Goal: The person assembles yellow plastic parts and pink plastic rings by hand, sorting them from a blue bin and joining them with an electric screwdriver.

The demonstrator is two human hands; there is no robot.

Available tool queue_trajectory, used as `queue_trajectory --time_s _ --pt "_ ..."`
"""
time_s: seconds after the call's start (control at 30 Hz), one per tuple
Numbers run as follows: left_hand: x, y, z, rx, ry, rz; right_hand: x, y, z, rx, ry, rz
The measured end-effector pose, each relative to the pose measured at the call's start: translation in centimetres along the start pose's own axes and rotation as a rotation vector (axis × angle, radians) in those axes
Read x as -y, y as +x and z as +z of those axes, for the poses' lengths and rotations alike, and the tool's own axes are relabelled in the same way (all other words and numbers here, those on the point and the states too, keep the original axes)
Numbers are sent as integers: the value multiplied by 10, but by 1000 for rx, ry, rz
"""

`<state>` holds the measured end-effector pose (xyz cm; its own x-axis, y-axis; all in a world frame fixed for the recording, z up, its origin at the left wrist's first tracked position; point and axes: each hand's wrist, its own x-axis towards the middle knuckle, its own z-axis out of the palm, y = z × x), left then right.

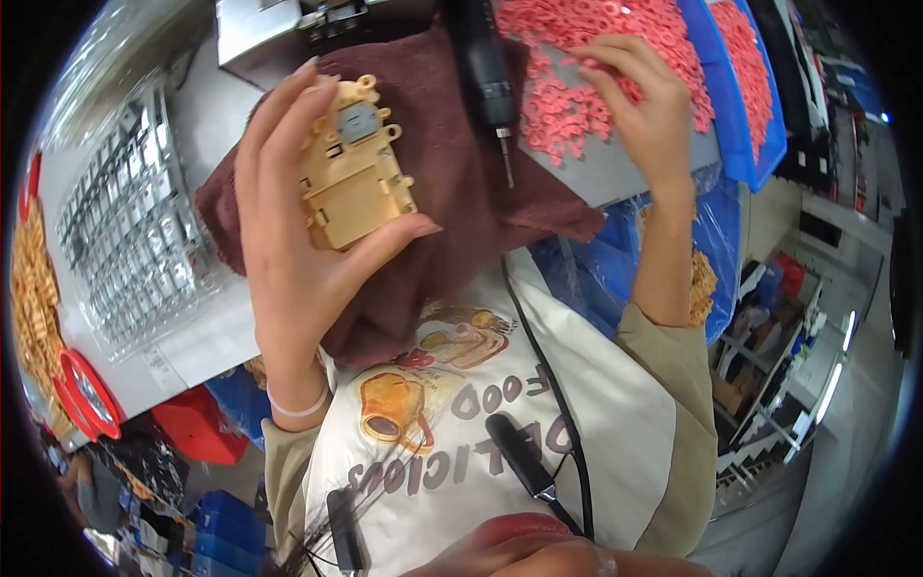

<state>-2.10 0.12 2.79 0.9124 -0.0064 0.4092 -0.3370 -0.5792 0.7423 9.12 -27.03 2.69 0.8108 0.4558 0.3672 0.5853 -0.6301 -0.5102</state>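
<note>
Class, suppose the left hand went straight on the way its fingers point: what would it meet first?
Probably the silver metal box at the picture's top edge, ahead of the left hand. Depth is unclear, so a raised hand might pass above it.

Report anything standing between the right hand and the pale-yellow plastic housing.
A black cylindrical power screwdriver, seen against the dark-brown cloth, crosses the straight line from the right hand, at the small pink plastic pieces, to the pale-yellow plastic housing in the left hand. Its height relative to them is unclear.
</note>
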Motion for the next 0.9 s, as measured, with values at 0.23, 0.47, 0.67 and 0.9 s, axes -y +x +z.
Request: queue_trajectory --time_s 0.23,0.47,0.67,0.9 --pt "3 -2 -4 -12 2 -4 12 22 -17 48 -175 24" --pt "6 -4 -5 -2 24 -2 38 29 -9 11 234 207" --pt "-8 2 -8 14 106 23 121 59 29 315 281 -228" --pt "0 2 -4 -59 40 98 114 51 49 179 162 -441"
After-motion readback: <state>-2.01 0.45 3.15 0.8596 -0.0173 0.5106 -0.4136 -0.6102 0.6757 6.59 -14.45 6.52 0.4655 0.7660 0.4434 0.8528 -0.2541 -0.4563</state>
